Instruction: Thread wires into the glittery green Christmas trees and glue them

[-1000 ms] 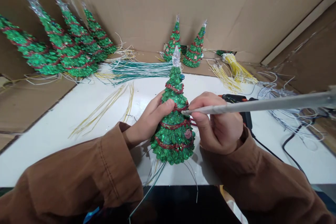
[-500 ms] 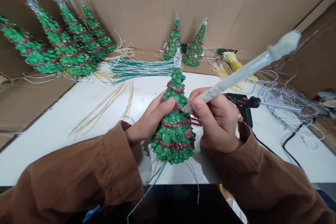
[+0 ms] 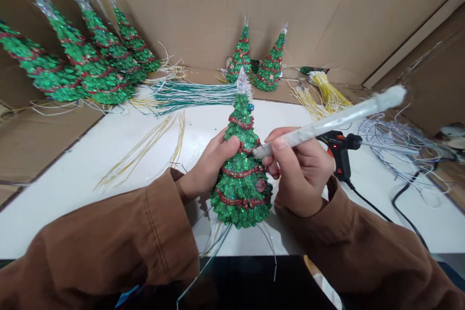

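A glittery green toy Christmas tree [image 3: 241, 181] with red garlands and a clear star top stands upright at the middle, thin wires trailing from its base. My left hand [image 3: 209, 164] is wrapped round its left side, thumb on the front. Pinched in my right hand [image 3: 303, 169] is a white tape-wrapped stick [image 3: 327, 123], slanting up to the right. Its lower tip lies at the second garland on the tree's right side; whether it touches is hard to tell. A bit of something red shows under my right fingers, mostly hidden.
A black glue gun [image 3: 339, 152] with a lit red light stands right of my right hand, its cord [image 3: 366, 203] running forward. Tangled white wires [image 3: 395, 150] lie beyond it. More trees [image 3: 90, 68] stand back left, two behind. Wire bundles [image 3: 196, 94] lie across the white table [image 3: 138, 208].
The stick's upper end has dropped, so it slants less steeply. My right hand has shifted slightly, and the tree top has tipped a little left. My left hand keeps its hold.
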{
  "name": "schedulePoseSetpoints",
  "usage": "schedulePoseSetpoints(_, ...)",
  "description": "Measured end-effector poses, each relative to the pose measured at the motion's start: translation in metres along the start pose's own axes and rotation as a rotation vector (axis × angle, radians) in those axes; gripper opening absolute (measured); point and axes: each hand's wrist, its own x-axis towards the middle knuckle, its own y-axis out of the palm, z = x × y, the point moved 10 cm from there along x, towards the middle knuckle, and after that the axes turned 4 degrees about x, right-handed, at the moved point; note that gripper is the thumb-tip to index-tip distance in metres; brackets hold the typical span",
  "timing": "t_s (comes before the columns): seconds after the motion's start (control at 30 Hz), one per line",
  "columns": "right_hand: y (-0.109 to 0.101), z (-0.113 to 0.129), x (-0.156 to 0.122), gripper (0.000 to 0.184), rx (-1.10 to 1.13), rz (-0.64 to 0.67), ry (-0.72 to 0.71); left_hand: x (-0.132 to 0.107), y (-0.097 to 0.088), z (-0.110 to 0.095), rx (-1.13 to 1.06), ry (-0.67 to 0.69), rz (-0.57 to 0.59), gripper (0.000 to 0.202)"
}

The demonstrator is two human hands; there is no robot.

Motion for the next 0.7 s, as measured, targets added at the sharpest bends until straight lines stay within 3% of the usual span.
schedulePoseSetpoints(0.7, -0.003, -0.015, -0.004, 0.01, 0.072, -0.051, 0.154, -0.003, 0.013, 0.003, -0.117, -0.057, 0.047, 0.043)
